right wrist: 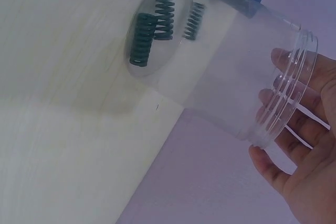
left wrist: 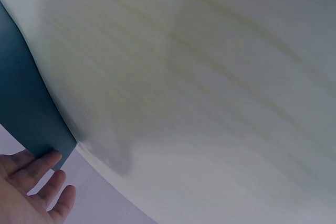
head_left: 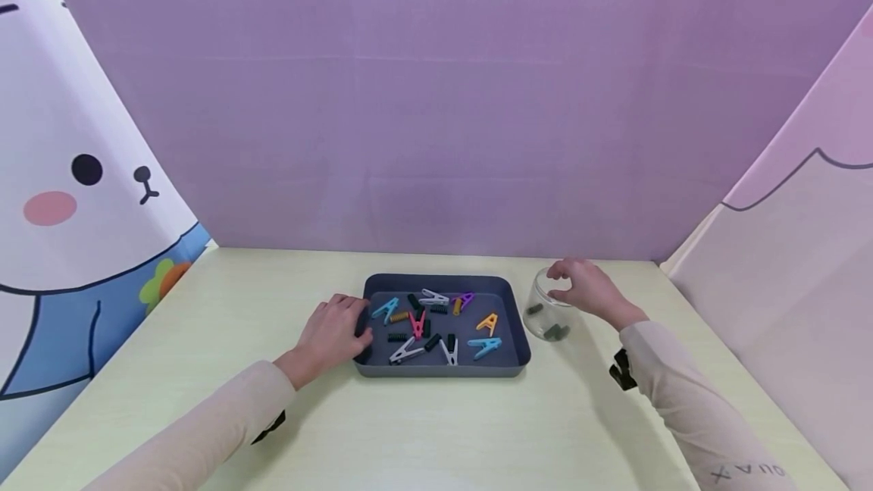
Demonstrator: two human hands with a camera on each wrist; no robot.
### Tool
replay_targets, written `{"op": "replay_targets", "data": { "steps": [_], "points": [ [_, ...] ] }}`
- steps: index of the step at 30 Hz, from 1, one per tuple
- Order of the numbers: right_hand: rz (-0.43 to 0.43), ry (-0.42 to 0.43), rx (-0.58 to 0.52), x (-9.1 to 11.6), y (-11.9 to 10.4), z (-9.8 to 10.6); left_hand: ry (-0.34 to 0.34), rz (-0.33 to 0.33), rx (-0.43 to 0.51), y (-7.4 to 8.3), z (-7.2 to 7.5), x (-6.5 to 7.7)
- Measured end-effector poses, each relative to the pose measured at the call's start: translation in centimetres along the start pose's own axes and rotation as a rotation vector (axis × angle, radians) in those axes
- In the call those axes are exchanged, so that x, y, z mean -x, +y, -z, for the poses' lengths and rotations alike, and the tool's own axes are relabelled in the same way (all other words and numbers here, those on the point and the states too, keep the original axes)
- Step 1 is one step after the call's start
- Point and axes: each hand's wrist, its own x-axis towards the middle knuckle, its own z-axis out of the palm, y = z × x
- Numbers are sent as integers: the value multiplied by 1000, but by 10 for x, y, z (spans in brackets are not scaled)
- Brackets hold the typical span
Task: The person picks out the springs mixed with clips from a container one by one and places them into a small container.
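A dark grey-blue tray (head_left: 443, 371) holds several plastic clips and springs: a pink clip (head_left: 417, 324), a yellow clip (head_left: 487, 324), a blue clip (head_left: 486, 345), a purple clip (head_left: 465, 300), white clips, and dark green and gold springs. My left hand (head_left: 333, 336) rests at the tray's left rim; the left wrist view shows relaxed fingers (left wrist: 39, 171) against its corner. My right hand (head_left: 592, 292) spans the mouth of a clear jar (head_left: 546, 309), its fingers and thumb (right wrist: 268, 163) around the threaded rim. Green springs (right wrist: 143, 40) lie at the jar's bottom.
The pale wooden table (head_left: 436, 430) meets a purple cloth backdrop (head_left: 436, 135) behind the tray. Printed cloths hang on both sides, with a cartoon figure on the left cloth (head_left: 82, 264). The jar stands just right of the tray.
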Motion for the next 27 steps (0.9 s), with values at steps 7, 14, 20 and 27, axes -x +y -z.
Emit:
{"op": "replay_targets", "data": {
  "steps": [7, 14, 20, 27],
  "points": [
    [-26, 1, -13, -1, -1, 2, -6, 1, 0, 1, -1, -1],
    [4, 14, -13, -6, -9, 9, -15, 7, -3, 1, -1, -3],
    [48, 20, -6, -10, -25, 9, -26, 14, -5, 0, -1, -3],
    [128, -6, 0, -13, -50, -2, -17, 12, -5, 0, -4, -3]
  ]
}}
